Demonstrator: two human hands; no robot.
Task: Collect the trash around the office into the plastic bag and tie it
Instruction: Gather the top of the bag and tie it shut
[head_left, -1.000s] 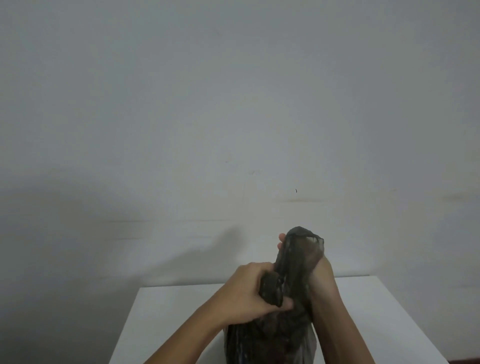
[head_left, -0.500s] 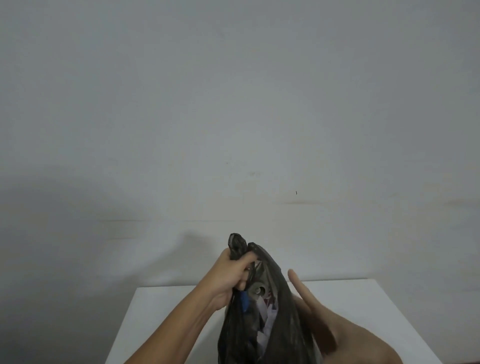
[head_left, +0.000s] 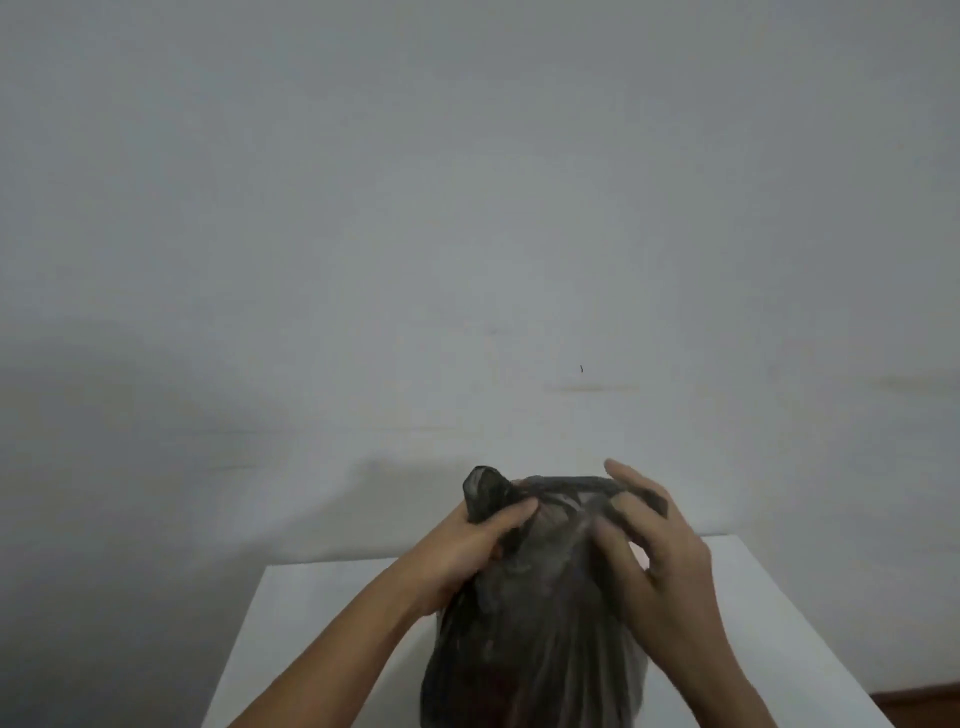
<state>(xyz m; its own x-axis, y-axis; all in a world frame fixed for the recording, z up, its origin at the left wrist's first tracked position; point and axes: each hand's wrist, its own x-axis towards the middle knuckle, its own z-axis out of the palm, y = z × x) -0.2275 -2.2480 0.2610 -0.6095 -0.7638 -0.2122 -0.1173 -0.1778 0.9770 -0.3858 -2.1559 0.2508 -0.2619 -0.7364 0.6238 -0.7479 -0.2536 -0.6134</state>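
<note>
Currently left hand (head_left: 470, 551) is fisted round one gathered ear of the plastic bag (head_left: 530, 639), with a twisted tuft poking up past the knuckles. Right hand (head_left: 660, 556) has fingers hooked into the opposite side of the mouth, film stretched taut between the two hands. Whether the right actually has a firm pinch or is only dragging the rim, can't tell: blurred.

Bag stands on the white table (head_left: 322, 623), full, held between both forearms. Looks like the tying stage, no knot yet.

Risks, my read:
- Thin film, pulled tight across the top; tugging the ears apart harder could tear it at the right fingers.
- Right side isn't bunched like the left. An uneven tail probably means a short end and a knot that slips.
- Bulging contents may leave too little slack to cross the ears.

Surroundings: bare grey wall (head_left: 467, 208) behind, scuff marks on it. Nothing visible blocks either hand.
</note>
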